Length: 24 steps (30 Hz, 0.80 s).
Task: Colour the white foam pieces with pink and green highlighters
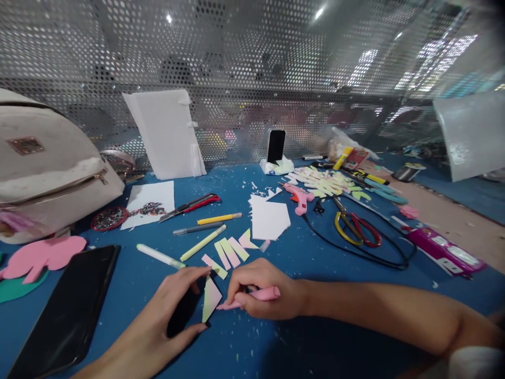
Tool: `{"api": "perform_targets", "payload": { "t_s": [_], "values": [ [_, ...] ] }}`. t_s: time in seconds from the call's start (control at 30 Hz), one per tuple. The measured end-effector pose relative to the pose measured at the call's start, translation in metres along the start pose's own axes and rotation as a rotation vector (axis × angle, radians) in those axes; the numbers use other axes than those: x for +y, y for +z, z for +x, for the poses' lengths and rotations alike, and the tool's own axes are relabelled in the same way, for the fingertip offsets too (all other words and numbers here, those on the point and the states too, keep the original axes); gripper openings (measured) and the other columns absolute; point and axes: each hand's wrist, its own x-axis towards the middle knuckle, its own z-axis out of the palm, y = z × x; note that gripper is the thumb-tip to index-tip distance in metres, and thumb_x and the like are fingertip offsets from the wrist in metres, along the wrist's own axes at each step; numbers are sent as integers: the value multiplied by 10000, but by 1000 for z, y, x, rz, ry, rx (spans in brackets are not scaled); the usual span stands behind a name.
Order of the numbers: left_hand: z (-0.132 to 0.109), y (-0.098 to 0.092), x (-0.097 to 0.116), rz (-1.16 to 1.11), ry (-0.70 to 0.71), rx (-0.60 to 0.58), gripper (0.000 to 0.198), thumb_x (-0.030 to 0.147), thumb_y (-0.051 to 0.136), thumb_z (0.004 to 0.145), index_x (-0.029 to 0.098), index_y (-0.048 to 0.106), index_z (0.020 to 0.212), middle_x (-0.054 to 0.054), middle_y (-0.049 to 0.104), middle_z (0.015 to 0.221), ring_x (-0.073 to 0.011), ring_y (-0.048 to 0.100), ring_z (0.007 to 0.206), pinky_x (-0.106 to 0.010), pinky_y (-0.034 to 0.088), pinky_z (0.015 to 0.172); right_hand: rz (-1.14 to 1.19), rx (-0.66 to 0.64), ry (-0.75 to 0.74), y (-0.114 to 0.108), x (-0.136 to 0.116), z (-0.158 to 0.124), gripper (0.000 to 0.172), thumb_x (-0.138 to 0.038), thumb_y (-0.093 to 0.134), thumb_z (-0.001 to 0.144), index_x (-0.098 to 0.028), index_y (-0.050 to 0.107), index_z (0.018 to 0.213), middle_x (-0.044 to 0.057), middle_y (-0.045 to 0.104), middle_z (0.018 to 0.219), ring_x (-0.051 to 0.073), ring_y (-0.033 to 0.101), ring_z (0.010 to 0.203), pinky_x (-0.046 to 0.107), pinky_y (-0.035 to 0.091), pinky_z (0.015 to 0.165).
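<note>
A small four-sided piece of card (212, 299), tinted pink and pale green, lies flat on the blue table. My left hand (165, 310) holds it at two corners, index fingertip at the top and thumb at the bottom. My right hand (268, 289) is closed round a pink marker (266, 293), whose tip meets the card's right edge. Just beyond are several pink-and-green strips (229, 253) and a pale triangular piece (248, 240). A light green marker (203, 242) and a white-barrelled marker (160, 256) lie beyond my left hand.
A phone (67, 310) and a backpack (47, 158) are at left. Farther off lie a utility knife (191, 207), white card (270, 218), a pink glue gun (300, 197), scissors (357, 229) and heaped strips (319, 181). Another phone (275, 146) stands before the perforated metal panel (236, 63).
</note>
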Motion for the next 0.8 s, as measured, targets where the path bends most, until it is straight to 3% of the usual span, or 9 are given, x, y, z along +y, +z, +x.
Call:
{"api": "perform_targets", "payload": {
  "t_s": [0.37,0.8],
  "values": [
    [-1,-1,1,-9,-2,37,670,204,655,920,391,410,1515,-58,599,1395,-275,630,1216,-422,524,1064,-16,-28,14,-2,-1,1,183,-189,496,876,-164,669,819,19,723,734,111,628,608,205,479,606],
    [2,0,5,-7,11,38,661,192,616,932,426,374,1501,-40,601,1368,-251,643,1198,-391,541,1037,-1,-9,-4,-3,-2,2,192,-186,490,879,-165,668,809,18,721,714,110,623,590,202,478,587]
  ]
}}
